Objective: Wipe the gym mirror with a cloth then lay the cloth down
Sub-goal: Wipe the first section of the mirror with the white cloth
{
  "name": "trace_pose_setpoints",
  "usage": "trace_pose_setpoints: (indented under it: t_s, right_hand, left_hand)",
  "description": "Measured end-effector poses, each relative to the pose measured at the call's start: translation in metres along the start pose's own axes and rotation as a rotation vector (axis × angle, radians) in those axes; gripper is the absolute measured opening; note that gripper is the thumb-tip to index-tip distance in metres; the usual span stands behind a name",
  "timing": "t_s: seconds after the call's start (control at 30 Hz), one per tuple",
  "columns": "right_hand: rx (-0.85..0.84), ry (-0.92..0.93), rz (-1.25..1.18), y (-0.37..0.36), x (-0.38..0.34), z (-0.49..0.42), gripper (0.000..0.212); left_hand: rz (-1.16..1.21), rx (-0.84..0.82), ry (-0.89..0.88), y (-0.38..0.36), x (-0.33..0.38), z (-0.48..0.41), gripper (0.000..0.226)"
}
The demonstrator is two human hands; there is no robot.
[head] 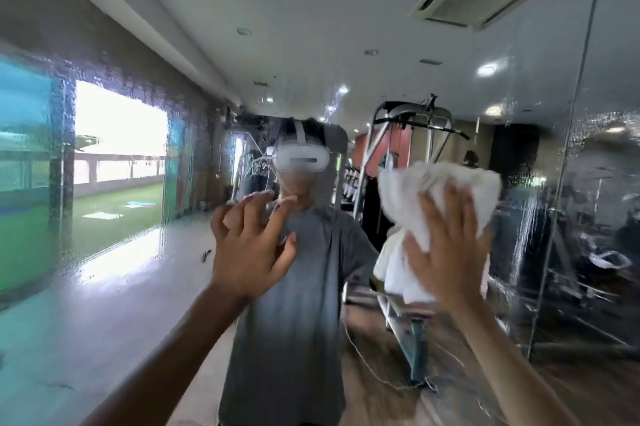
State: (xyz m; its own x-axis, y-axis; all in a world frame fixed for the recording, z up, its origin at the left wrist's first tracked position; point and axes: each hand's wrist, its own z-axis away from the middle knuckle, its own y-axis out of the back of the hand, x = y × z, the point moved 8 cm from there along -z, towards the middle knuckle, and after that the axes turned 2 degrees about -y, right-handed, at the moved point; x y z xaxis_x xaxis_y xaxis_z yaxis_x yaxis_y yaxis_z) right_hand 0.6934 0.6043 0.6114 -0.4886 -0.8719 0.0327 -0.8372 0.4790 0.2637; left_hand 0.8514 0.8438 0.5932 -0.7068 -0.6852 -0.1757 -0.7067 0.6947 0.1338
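Head view: the right hand (450, 245) presses the white cloth (433, 190) flat against the mirror (540, 134), its grip wide with the fingers spread. The left hand (249, 245) hovers near the glass, its grip loose and empty. Since nothing pinches the cloth, it could slide off the wet, streaked glass. No containers show.

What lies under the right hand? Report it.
A crumpled white cloth, pressed by the right hand against the streaked gym mirror. The glass behind the cloth is covered and cannot be seen.
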Motion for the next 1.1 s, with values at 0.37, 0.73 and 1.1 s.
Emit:
trace_pose_setpoints:
  t_s: [0.37,0.73,1.1]
  right_hand:
    - [0.072,0.378,0.047,0.013,-0.075,-0.053,0.079]
    - [0.126,-0.095,-0.061,0.045,-0.054,-0.180,0.072]
    - [0.087,-0.105,-0.075,0.049,0.019,-0.170,0.070]
  left_hand:
    - [-0.015,-0.013,0.002,0.005,-0.020,-0.131,0.066]
    - [-0.010,0.013,-0.011,0.001,-0.019,-0.130,0.064]
    - [-0.003,0.105,0.006,0.007,-0.015,-0.129,0.065]
